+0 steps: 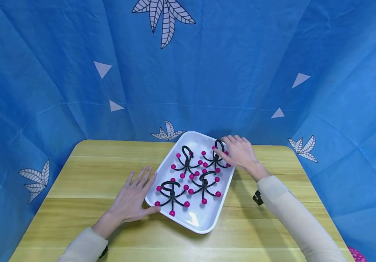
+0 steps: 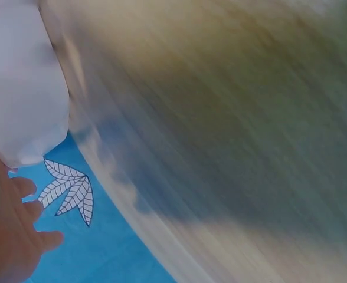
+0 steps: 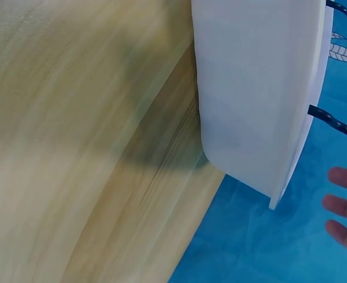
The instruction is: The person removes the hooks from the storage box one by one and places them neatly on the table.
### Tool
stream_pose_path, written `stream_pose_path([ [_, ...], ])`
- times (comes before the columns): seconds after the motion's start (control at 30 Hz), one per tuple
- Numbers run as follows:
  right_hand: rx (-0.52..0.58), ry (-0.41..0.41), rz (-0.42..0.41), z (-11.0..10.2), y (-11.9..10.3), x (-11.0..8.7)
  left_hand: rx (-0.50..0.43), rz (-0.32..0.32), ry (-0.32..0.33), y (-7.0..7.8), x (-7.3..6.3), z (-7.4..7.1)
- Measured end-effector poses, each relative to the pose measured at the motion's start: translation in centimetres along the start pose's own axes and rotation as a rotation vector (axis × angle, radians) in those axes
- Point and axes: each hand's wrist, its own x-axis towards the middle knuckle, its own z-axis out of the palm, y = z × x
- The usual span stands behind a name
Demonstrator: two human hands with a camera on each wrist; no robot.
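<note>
Beside the left corner of a white tray (image 1: 204, 222), the left hand (image 1: 132, 200) is lying wide, its fingers straight and fanned apart and its thumb tip meeting the tray's edge; whether it is pressing there, the views are not showing. Just right of that thumb, a first black frame (image 1: 172, 196) with pink ball tips is standing inside the tray. Farther out from the left hand's fingertips, a second black frame (image 1: 187, 163) is standing, its loop upward. Between the two hands, nearer the right, a third black frame (image 1: 204, 183) is standing. Under the right thumb's tip, a fourth black frame (image 1: 215, 158) is sitting partly covered. Over the tray's far-right corner, the right hand (image 1: 238, 151) is lying broad, fingers extending past the rim and thumb pointing inward; I cannot tell whether it is touching the frame. Below both hands, a wooden table (image 1: 266, 225) is supporting the tray.
</note>
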Motion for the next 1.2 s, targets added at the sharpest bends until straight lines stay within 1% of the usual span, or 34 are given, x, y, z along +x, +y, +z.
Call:
stream_pose_path([
  [0.17, -0.003, -0.012, 0.0, 0.1, -0.1, 0.3, 0.002, 0.002, -0.001, 0.0, 0.0, 0.0],
  [0.33, 0.012, 0.004, -0.009, 0.2, -0.1, 0.4, 0.004, 0.0, 0.0, 0.0, -0.1, 0.1],
  [0.57, 0.002, 0.002, -0.04, 0.1, 0.2, 0.8, 0.004, -0.005, -0.002, 0.1, -0.1, 0.0],
  [0.73, -0.012, 0.038, -0.072, 0.1, 0.3, 0.9, 0.006, -0.009, -0.006, 0.1, -0.1, -0.1],
  [0.93, -0.029, 0.088, -0.1, -0.4, 0.2, 1.2, 0.015, -0.017, -0.013, 0.1, 0.0, -0.1],
  [1.2, -0.029, 0.08, -0.125, -0.9, 0.3, 1.4, 0.014, -0.018, -0.022, 0.1, 0.1, -0.3],
])
